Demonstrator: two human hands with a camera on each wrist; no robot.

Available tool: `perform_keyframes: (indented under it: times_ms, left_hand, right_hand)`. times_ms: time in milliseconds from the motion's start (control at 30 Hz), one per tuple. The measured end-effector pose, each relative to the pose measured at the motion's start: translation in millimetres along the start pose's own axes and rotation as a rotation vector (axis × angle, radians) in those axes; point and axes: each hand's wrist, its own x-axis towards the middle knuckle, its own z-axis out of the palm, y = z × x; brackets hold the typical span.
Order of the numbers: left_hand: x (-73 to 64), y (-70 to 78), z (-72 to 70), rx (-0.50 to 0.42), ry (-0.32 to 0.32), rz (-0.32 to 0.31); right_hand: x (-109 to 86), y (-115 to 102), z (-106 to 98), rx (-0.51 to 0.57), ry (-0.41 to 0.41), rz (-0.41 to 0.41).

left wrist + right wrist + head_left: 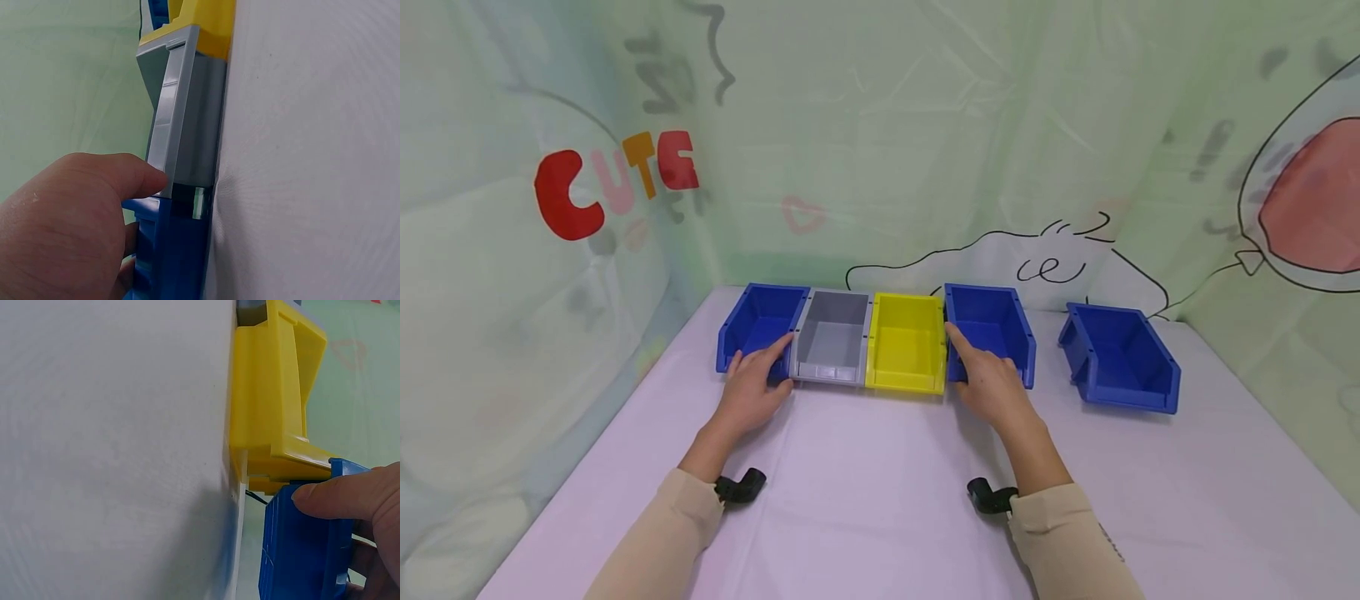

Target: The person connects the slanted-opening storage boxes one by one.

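A blue bin (767, 312), a grey bin (832, 333), a yellow bin (907, 342) and a second blue bin (988, 321) stand side by side in a row in the head view. My left hand (756, 392) holds the left blue bin at its front right corner, thumb (147, 178) in front by the grey bin's edge, other fingers partly hidden behind the bin's front. With my right hand (996, 383) I grip the second blue bin beside the yellow one; the right wrist view shows the thumb on its front and a gap beneath it above the table.
A third blue bin (1123, 358) stands apart on the right. White cloth covers the table (865, 483), and a printed curtain (880, 150) hangs behind and at both sides. Dark wrist devices (992, 496) stick out from both sleeves.
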Motion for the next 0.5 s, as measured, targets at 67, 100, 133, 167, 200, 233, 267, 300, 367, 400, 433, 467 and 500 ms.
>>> perform_keyframes:
  times_ms: [67,100,133,167,200,233,267,300,367,400,433,467,500]
  left_hand:
    - [0.1,0.1,-0.1,0.0,0.002,0.0]
    - [0.1,0.2,-0.1,0.0,0.002,-0.001]
    - [0.3,-0.1,0.1,0.0,0.004,0.0]
    - [0.4,-0.4,0.3,0.0,0.004,0.0]
    - [0.4,-0.5,0.4,-0.001,0.005,0.0]
    - [0.5,-0.7,0.6,-0.002,0.004,0.001]
    - [0.5,-1.1,0.7,-0.001,0.004,0.001]
    - [0.5,-1.3,0.9,0.0,0.004,0.002]
    - [0.4,-1.5,0.7,0.0,0.001,-0.001]
    - [0.4,-1.5,0.6,0.0,-0.002,-0.002]
    - [0.5,-1.5,0.6,0.002,-0.005,-0.004]
    - [0.6,-1.5,0.6,0.002,-0.008,-0.006]
    - [0.8,-1.2,0.5,0.002,-0.012,-0.009]
  right_hand:
    - [-0.1,0.0,0.1,0.0,0.001,0.0]
    - [-0.1,0.1,0.2,0.0,0.001,0.001]
    - [-0.1,0.1,0.3,0.0,0.001,0.002]
    - [0.1,0.4,0.6,-0.001,0.001,0.002]
    - [0.2,0.5,0.8,-0.002,-0.001,0.003]
    - [0.3,0.5,0.9,-0.001,-0.002,0.004]
    - [0.3,0.5,1.1,0.001,-0.005,0.007]
    - [0.4,0.5,1.3,0.002,-0.006,0.007]
    - [0.4,0.5,1.5,0.006,-0.008,0.009]
    - [0.3,0.4,1.5,0.009,-0.008,0.01]
    - [0.3,0.5,1.6,0.01,-0.008,0.011]
    - [0.3,0.5,1.7,0.009,-0.008,0.011]
    - [0.2,0.4,1.8,0.009,-0.007,0.012]
